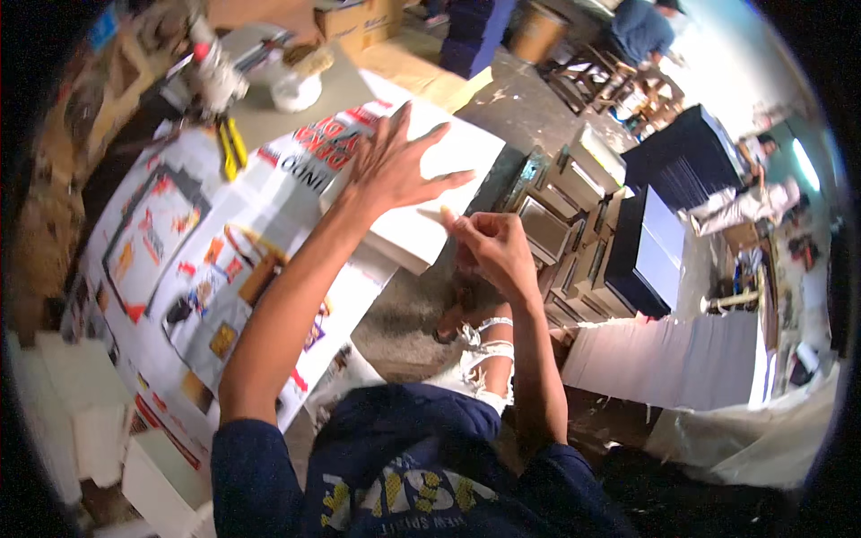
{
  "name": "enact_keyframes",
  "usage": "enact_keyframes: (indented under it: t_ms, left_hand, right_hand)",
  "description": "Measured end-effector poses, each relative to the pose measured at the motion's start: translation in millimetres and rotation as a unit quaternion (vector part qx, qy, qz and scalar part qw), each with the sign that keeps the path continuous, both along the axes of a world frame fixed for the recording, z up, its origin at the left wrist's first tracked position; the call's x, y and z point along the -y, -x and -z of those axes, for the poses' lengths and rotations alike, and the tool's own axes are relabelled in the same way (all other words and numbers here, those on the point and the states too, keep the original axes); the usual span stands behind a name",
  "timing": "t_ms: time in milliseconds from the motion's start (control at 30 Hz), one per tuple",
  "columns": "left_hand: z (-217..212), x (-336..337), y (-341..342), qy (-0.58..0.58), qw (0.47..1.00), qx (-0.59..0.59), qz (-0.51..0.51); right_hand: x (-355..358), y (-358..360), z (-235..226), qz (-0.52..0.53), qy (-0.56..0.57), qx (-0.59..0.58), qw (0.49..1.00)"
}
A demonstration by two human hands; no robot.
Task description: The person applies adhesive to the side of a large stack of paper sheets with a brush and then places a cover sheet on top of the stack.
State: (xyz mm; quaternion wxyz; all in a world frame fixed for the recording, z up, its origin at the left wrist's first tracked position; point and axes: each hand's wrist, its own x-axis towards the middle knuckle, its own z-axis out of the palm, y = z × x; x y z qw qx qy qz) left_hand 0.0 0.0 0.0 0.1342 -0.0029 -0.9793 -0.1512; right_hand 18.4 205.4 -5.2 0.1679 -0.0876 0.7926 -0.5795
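Observation:
A thick white block [466, 148], a box or a paper stack, lies at the table's right edge; I cannot tell which. On its top my left hand [395, 161] rests with fingers spread wide, holding nothing. My right hand [491, 247] is at the block's near right corner, fingers pinched together. Whatever sits in that pinch is too small and blurred to name. Beneath the block, a printed poster sheet [197, 242] with pictures and red and black lettering covers the table.
Farther back on the table are a yellow-handled cutter [233, 148], a white tub [296, 88] and a cardboard box [359, 25]. Stacks of book-like blocks [547, 229] and dark blue covers [650, 255] stand at right. Other people work at the far right.

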Motion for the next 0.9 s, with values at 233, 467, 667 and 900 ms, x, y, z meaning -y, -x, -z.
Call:
enact_keyframes:
  t_ms: [233,467,667,900]
  left_hand:
    - [-11.2,-7.6,3.0,0.031,0.999,0.021,-0.006]
    - [-13.2,-9.6,-0.8,0.043,0.999,0.005,-0.002]
    - [-4.1,-6.0,6.3,0.025,1.0,-0.008,0.015]
    - [-5.7,1.7,2.3,0.094,0.995,-0.011,0.041]
  right_hand:
    - [-1.9,53.7,-7.2,0.152,0.042,-0.078,0.984]
    - [-0.3,64.8,10.0,0.036,0.097,-0.055,0.993]
    - [-4.6,73.7,-7.7,0.095,-0.077,-0.198,0.972]
    - [59.4,31.6,24.2,0.051,0.146,-0.087,0.984]
